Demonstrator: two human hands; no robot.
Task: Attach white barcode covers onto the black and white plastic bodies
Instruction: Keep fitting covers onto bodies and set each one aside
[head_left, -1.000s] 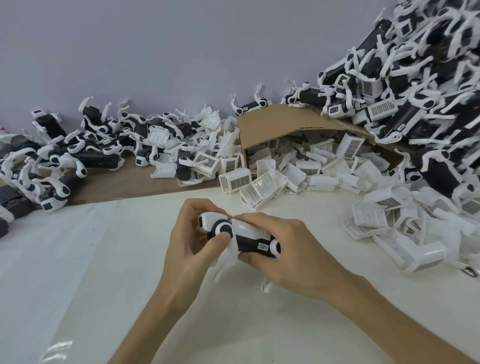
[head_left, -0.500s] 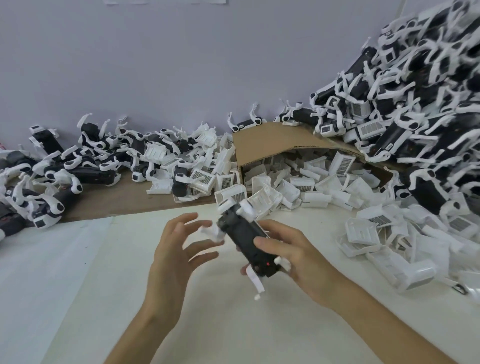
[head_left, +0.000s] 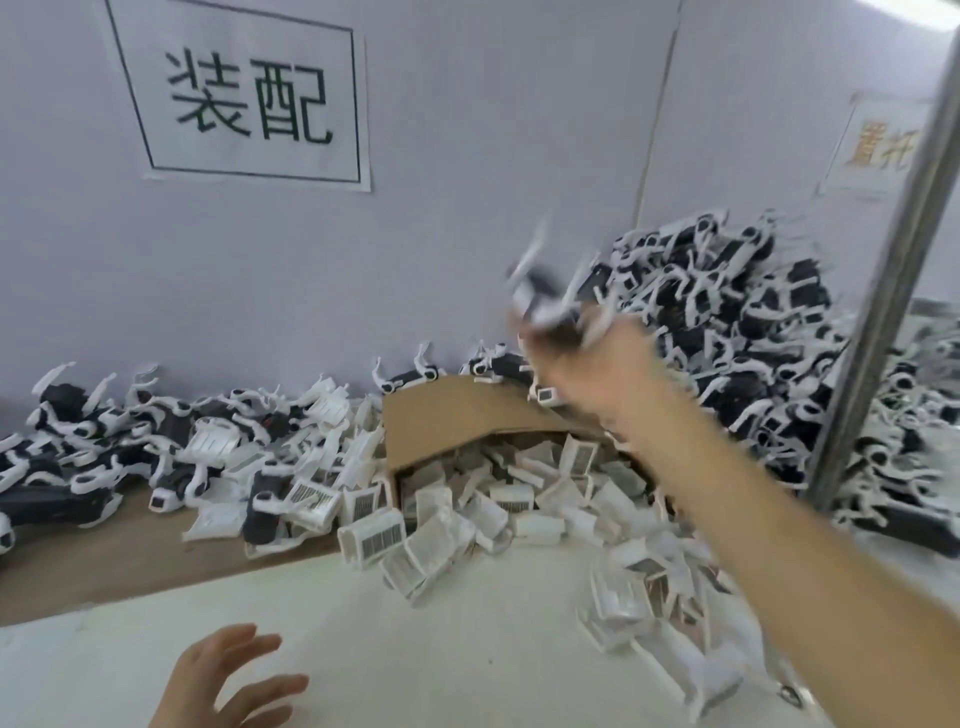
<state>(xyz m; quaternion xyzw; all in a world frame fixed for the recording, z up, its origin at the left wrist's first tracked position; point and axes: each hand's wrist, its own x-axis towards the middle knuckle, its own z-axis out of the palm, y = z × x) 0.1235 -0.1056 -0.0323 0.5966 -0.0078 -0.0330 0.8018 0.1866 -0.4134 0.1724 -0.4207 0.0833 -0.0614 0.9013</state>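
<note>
Head view, assembly bench. R hand (head_left: 592, 369) is raised at arm's length toward the far right, heavily motion-blurred. A black and white plastic body (head_left: 545, 301) w/ white arms sits at its fingertips, in the air in front of the wall, beside the upper left edge of the right-hand heap (head_left: 727, 322) of like bodies. Blur hides the fingers, so whether the R hand is grasping the body or has let go cannot be told. L hand (head_left: 228, 680) is low at the bottom edge, over the white sheet (head_left: 415, 649), released, fingers spread, holding nothing.

Centre: a cardboard box (head_left: 457, 421) lies on its side, mouth toward the viewer; white barcode covers (head_left: 371, 538) spill from it onto the sheet, more of them scattered under the R forearm. Left, on a brown board (head_left: 104, 561): a lower left-hand heap (head_left: 104, 441) of b/w bodies mixed w/ covers, along the wall.

Wall: a paper sign (head_left: 249, 98) w/ two large characters in a frame; a smaller notice (head_left: 878, 140) at far right, partly behind a leaning metal pole (head_left: 883, 291).
</note>
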